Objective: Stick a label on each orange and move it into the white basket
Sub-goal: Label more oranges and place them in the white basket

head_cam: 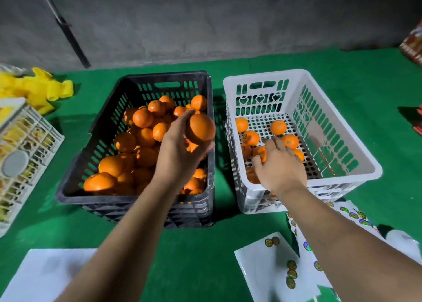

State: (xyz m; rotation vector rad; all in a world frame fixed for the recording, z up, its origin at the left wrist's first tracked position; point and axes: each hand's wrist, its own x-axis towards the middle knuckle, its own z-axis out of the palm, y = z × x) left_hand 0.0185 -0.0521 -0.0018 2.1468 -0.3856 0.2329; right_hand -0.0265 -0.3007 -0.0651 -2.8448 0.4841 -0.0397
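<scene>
Orange (200, 128), round, in L hand (180, 151)

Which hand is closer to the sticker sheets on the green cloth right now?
Right. The right hand is inside the white basket, just beyond the sticker sheets. The left hand holds an orange over the black crate, farther off.

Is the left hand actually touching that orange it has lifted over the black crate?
Touching. The head view shows the left hand gripping the orange, its fingers and thumb wrapped against the peel, above the black crate.
</scene>
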